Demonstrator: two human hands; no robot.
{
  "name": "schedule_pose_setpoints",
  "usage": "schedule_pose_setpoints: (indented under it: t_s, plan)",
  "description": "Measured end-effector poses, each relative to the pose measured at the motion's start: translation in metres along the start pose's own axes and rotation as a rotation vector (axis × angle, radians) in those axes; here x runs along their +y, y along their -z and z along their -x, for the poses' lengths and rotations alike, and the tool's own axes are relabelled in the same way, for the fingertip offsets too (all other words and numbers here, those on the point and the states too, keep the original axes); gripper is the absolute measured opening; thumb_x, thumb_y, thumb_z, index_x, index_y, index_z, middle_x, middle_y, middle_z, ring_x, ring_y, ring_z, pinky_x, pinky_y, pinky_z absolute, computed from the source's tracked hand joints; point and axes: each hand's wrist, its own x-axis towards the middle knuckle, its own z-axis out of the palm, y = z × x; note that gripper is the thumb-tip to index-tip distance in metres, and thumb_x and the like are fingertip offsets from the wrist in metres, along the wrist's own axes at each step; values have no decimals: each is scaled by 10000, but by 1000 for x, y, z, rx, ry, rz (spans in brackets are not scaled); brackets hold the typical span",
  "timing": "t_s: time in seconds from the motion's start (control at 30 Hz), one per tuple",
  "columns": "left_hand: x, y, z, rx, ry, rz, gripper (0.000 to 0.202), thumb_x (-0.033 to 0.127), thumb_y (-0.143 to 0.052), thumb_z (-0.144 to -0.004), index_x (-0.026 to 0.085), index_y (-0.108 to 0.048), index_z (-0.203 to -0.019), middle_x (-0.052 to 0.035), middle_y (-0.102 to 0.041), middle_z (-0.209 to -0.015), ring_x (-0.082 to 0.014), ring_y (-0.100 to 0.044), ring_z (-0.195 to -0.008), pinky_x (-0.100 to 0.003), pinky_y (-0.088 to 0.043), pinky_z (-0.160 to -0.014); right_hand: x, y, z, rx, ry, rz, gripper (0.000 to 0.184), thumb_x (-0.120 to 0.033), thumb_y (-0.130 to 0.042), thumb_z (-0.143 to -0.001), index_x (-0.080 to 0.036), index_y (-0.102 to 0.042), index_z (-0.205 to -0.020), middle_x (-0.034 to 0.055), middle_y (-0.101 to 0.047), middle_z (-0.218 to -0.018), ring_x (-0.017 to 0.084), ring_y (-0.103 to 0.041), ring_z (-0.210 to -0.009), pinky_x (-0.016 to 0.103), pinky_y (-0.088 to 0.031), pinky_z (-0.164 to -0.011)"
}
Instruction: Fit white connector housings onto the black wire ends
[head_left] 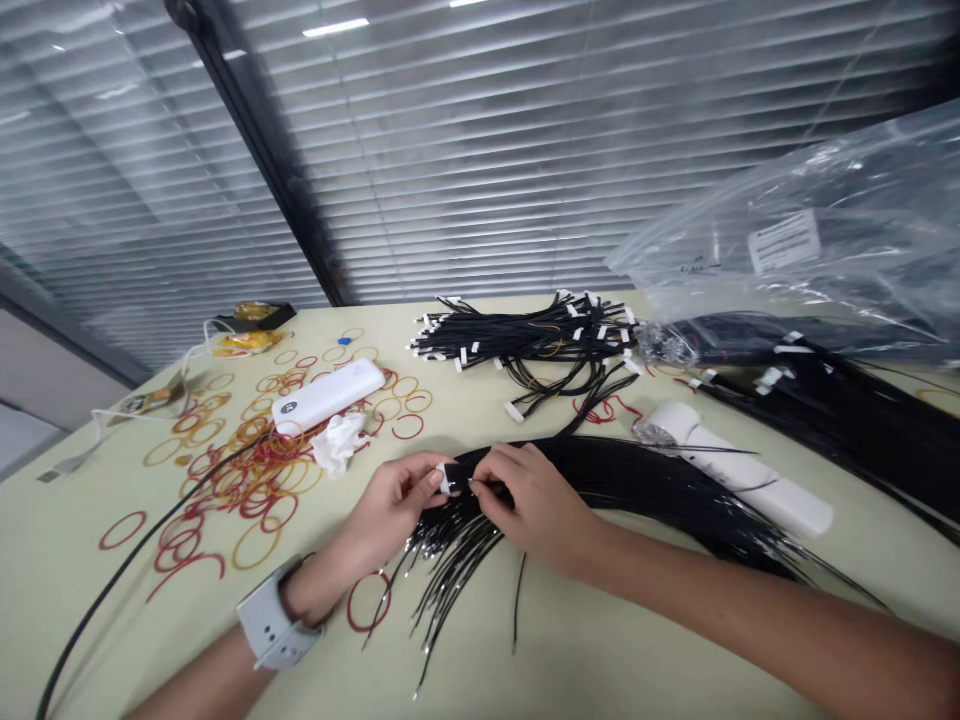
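The left hand [386, 515] and the right hand [532, 510] are close together above the desk [67, 570]; the left fingers [435, 480] are nearly shut and pinch a small white plug [448, 478] at the end of a big bunch of long black wires [607, 480]; the right fingers [480, 488] are bent in tight right by the plug, and they seem to pinch a wire, though the hand hides some of it; the bunch lies in a curve on the desk, under and past both hands; loose ends fan out toward the person; a pile of red and tan rubber bands [255, 490] lies to the left, near a white power bank [326, 395] and a crumpled tissue [337, 443]; a long white bar [735, 470] lies under some wires on the right; a tug on one wire could pull the plug loose or bend its thin pins; wires could snag and tangle, since so many cross; the loose ends could catch on the rubber bands; a wide arm move could drag the bunch off the desk edge.
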Motion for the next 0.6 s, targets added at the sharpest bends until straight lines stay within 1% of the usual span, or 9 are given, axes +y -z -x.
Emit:
schedule_pose_setpoints:
  t_s: [0.2, 0.33, 0.43, 0.6]
  plan:
    - [0, -1, -2, 8, 15, 16, 245, 339, -538, -803, 141, -601, -934, -44, -595, -895, -151, -554, -855, -255, -483, -766, 2, 5, -2, -26, -1, -92, 80, -120, -478, -782, -165, -499, -719, -22, -532, -715, 88, -445, -658, 237, -303, -654]
    - [-1, -1, -2, 36, 30, 44, 249, 336, -561, -786, 139, -599, -934, -43, -598, -879, -147, -560, -835, -245, -486, -752, 4, 4, -2, 3, -5, -126, 88, -123, -473, -792, -164, -499, -718, -23, -537, -711, 88, -446, -664, 238, -297, -657]
    - [0, -2, 0, 21, 29, 43, 255, 340, -553, -794, 139, -600, -943, -44, -603, -895, -144, -563, -836, -235, -486, -748, 3, 1, -1, 2, 19, -89, 98, -132, -436, -814, -155, -490, -736, -7, -539, -746, 97, -445, -680, 257, -284, -662]
    - [0, -2, 1, -21, -16, 2, 234, 326, -520, -822, 146, -597, -950, -45, -595, -970, -132, -565, -852, -218, -485, -754, 3, -2, 1, -33, 131, 11, 118, -141, -389, -837, -148, -485, -768, 11, -525, -765, 106, -440, -699, 268, -275, -660]
